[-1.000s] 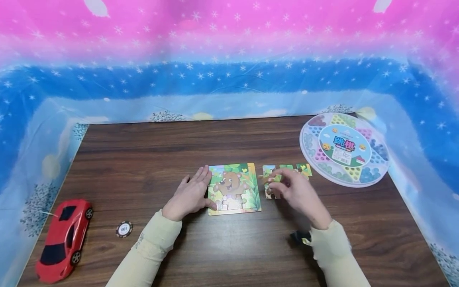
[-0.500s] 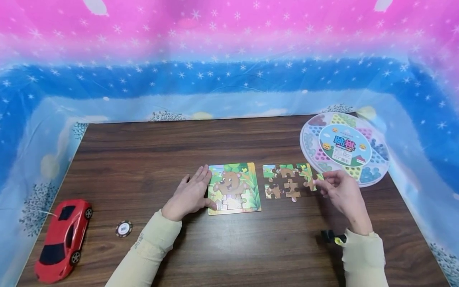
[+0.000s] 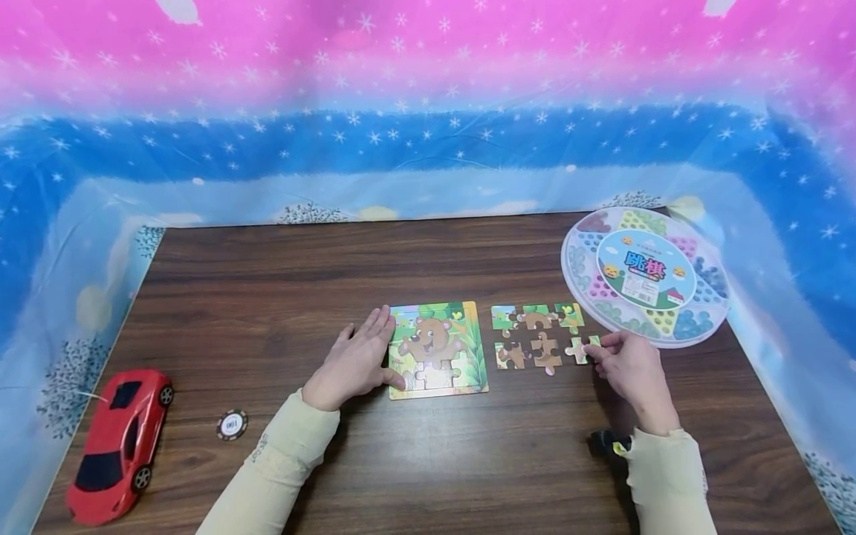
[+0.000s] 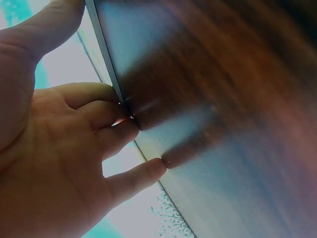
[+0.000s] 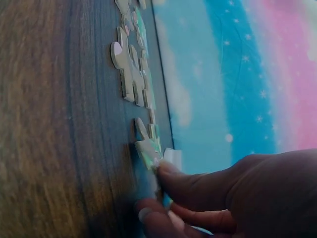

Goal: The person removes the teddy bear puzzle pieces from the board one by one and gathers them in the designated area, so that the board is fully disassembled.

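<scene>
In the head view a bear jigsaw puzzle board (image 3: 438, 345) lies on the table, its lower middle showing a pale, piece-shaped area. My left hand (image 3: 354, 364) rests against the board's left side with extended fingers, the thumb over its lower left corner. In the left wrist view the fingertips (image 4: 157, 167) meet the table near the board's edge. At the right end of two rows of loose pieces, my right hand (image 3: 631, 371) pinches a green and brown puzzle piece (image 3: 576, 350) between thumb and finger. That piece (image 5: 147, 151) looks tilted in the right wrist view, partly hidden by the thumb.
Several loose puzzle pieces (image 3: 545, 349) lie right of the board. Behind my right hand is a round Chinese checkers set (image 3: 682, 327). A red toy car (image 3: 120, 446) and a poker chip (image 3: 232, 424) lie at the left. A patterned cloth (image 3: 428, 141) surrounds the wooden table (image 3: 301, 275).
My right hand moved from over the loose pieces to their right end. Over the last half second it brought the pinched piece slightly left and nearer, below the upper right piece. The left hand stays put.
</scene>
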Demonstrator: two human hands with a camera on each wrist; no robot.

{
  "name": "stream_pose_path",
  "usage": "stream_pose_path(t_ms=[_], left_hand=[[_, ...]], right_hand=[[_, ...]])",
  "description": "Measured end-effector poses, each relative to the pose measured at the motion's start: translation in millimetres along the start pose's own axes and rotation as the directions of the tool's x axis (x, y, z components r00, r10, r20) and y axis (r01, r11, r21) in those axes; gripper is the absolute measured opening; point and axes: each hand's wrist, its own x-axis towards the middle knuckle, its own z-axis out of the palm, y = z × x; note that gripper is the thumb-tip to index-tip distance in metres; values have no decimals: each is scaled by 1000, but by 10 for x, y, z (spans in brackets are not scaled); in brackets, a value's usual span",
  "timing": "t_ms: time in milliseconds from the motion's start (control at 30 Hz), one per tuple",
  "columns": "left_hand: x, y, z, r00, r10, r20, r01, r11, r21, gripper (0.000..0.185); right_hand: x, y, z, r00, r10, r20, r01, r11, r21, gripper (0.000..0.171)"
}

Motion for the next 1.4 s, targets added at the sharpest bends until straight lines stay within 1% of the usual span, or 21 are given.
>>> stream_pose_path(t_ms=[233,467,700,1067,1233,1400], left_hand=[[1,6,-11,1000,-1,-2,1,1000,4,108],[3,10,-11,1000,-2,-7,2,1000,17,108],[12,8,-13,1000,0,-7,0,1000,14,108],[5,4,-11,1000,-8,-7,8,1000,12,109],[2,4,-7,1000,-7,-5,7,1000,11,109],[-5,2,-7,1000,-1,-8,1,1000,6,108]], right_hand=[[0,-13,13,1000,19,22,-19,999,-40,33],[2,-17,28,1000,-28,-4,27,996,-83,30],[6,-25,21,1000,-8,3,9,997,-76,30],[3,-32,27,999,-43,-19,41,993,-109,30],[-3,-32,35,999,-44,-23,41,993,-112,30],[-32,-94,21,998,-52,-25,49,991,-123,30]])
